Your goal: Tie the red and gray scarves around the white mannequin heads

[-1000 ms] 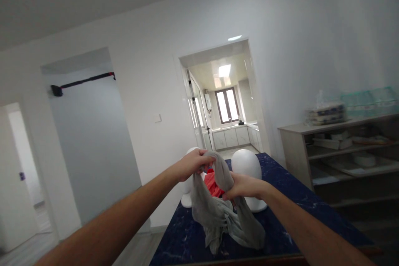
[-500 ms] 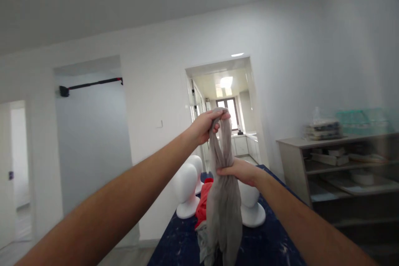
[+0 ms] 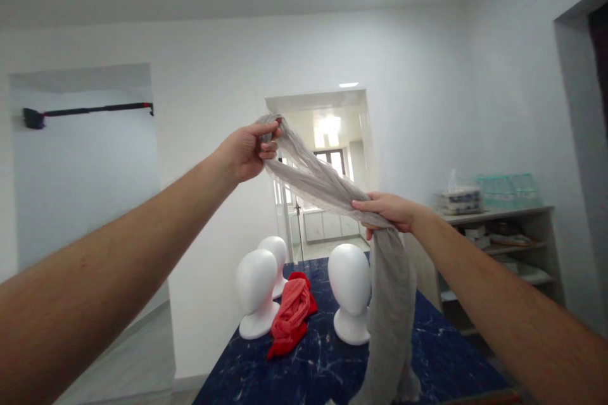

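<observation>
A long grey scarf (image 3: pixel 392 304) is stretched between my two hands above the table. My left hand (image 3: pixel 251 149) is closed on its folded end, up high at the centre left. Lower and to the right, my right hand (image 3: pixel 387 212) grips the gathered middle of the scarf. From there the loose ends hang down past a white foam head (image 3: pixel 350 288) and run out of view at the bottom. Left of that head lies a crumpled red scarf (image 3: pixel 291 313) on the table.
The dark blue marbled table (image 3: pixel 313 361) carries two more white foam heads, a nearer one (image 3: pixel 256 285) and a farther one (image 3: pixel 273 250), on its left side. Shelves (image 3: pixel 503 253) stand at the right wall. A doorway lies beyond the table.
My hands have moved apart, the left up and to the left, pulling the upper part of the grey scarf from upright to a slant. My view has turned somewhat to the right.
</observation>
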The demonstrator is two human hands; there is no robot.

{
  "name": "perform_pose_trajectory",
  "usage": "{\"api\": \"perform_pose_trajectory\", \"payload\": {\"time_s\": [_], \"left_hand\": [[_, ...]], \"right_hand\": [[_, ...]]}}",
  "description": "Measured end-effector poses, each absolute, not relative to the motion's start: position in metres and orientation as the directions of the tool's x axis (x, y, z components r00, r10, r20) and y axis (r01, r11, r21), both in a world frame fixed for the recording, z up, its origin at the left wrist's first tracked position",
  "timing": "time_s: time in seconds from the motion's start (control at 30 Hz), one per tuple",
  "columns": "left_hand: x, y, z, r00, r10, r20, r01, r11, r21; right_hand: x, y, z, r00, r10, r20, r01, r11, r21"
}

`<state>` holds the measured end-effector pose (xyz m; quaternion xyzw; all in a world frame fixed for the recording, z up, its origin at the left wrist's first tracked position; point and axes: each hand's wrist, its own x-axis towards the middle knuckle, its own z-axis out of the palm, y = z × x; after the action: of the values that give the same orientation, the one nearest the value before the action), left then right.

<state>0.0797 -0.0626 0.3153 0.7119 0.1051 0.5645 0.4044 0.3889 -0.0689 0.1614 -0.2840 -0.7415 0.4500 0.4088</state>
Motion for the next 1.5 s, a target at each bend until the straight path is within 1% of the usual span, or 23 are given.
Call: {"api": "perform_pose_trajectory", "payload": {"time_s": [0.1,0.2,0.3,0.4,0.47,0.5,0.57,0.63,0.7,0.73,0.8,0.87,0.93,0.97,1.07,1.13,1.23,1.3,1.4,1.5], "left_hand": [[0.074,-0.060,0.324,0.380,0.618,0.688,-0.314,-0.613,0.725],[0.069,-0.055,0.328,0.418,0.609,0.674,-0.311,-0.601,0.736],[0.065,-0.052,0.322,0.464,0.622,0.630,-0.320,-0.546,0.774],[0.059,-0.049,0.304,0.495,0.665,0.559,-0.296,-0.476,0.828],[0.052,-0.044,0.284,0.518,0.698,0.494,-0.240,-0.436,0.867],[0.048,-0.040,0.272,0.531,0.714,0.457,-0.202,-0.417,0.886],[0.037,-0.030,0.242,0.566,0.735,0.374,-0.110,-0.382,0.917],[0.027,-0.018,0.205,0.616,0.737,0.278,0.025,-0.371,0.928],[0.019,-0.007,0.165,0.640,0.744,0.190,0.201,-0.401,0.894],[0.016,-0.002,0.144,0.647,0.749,0.141,0.305,-0.424,0.853],[0.018,0.004,0.105,0.658,0.752,0.016,0.524,-0.473,0.709],[0.025,0.005,0.073,0.639,0.767,-0.054,0.674,-0.525,0.520],[0.035,0.003,0.049,0.642,0.766,-0.025,0.718,-0.589,0.371],[0.039,0.002,0.041,0.656,0.754,0.019,0.710,-0.626,0.324],[0.045,0.006,0.033,0.677,0.714,0.181,0.668,-0.699,0.256],[0.043,0.018,0.038,0.646,0.720,0.253,0.688,-0.693,0.215],[0.041,0.046,0.051,0.565,0.751,0.342,0.762,-0.634,0.131],[0.046,0.068,0.060,0.515,0.746,0.423,0.803,-0.592,0.067],[0.062,0.100,0.070,0.436,0.737,0.516,0.861,-0.509,-0.001],[0.079,0.127,0.073,0.351,0.774,0.526,0.904,-0.427,0.024]], "right_hand": [[0.396,-0.073,0.169,-0.556,0.755,0.349,0.061,0.456,-0.888],[0.398,-0.077,0.162,-0.586,0.744,0.320,0.036,0.419,-0.907],[0.401,-0.077,0.138,-0.648,0.717,0.257,0.010,0.346,-0.938],[0.416,-0.075,0.102,-0.741,0.650,0.168,0.019,0.270,-0.963],[0.432,-0.074,0.076,-0.770,0.633,0.077,0.093,0.231,-0.968],[0.442,-0.073,0.063,-0.762,0.647,0.026,0.149,0.214,-0.965],[0.464,-0.072,0.039,-0.712,0.698,-0.078,0.260,0.158,-0.953],[0.487,-0.071,0.019,-0.651,0.746,-0.138,0.325,0.110,-0.939],[0.508,-0.070,0.003,-0.601,0.784,-0.154,0.346,0.083,-0.934],[0.516,-0.069,-0.003,-0.576,0.804,-0.148,0.343,0.074,-0.936],[0.529,-0.066,-0.012,-0.530,0.838,-0.131,0.311,0.049,-0.949],[0.535,-0.062,-0.019,-0.513,0.851,-0.110,0.252,0.027,-0.967],[0.535,-0.057,-0.023,-0.521,0.852,-0.057,0.163,0.035,-0.986],[0.534,-0.053,-0.024,-0.521,0.854,-0.011,0.105,0.051,-0.993],[0.534,-0.039,-0.027,-0.462,0.870,0.171,-0.094,0.144,-0.985],[0.537,-0.025,-0.024,-0.373,0.891,0.257,-0.188,0.199,-0.962],[0.540,0.002,-0.010,-0.218,0.920,0.326,-0.225,0.277,-0.934],[0.537,0.021,0.006,-0.147,0.909,0.389,-0.241,0.349,-0.906],[0.525,0.050,0.030,-0.136,0.883,0.449,-0.276,0.402,-0.873],[0.511,0.076,0.046,-0.181,0.877,0.445,-0.276,0.389,-0.879]]}}
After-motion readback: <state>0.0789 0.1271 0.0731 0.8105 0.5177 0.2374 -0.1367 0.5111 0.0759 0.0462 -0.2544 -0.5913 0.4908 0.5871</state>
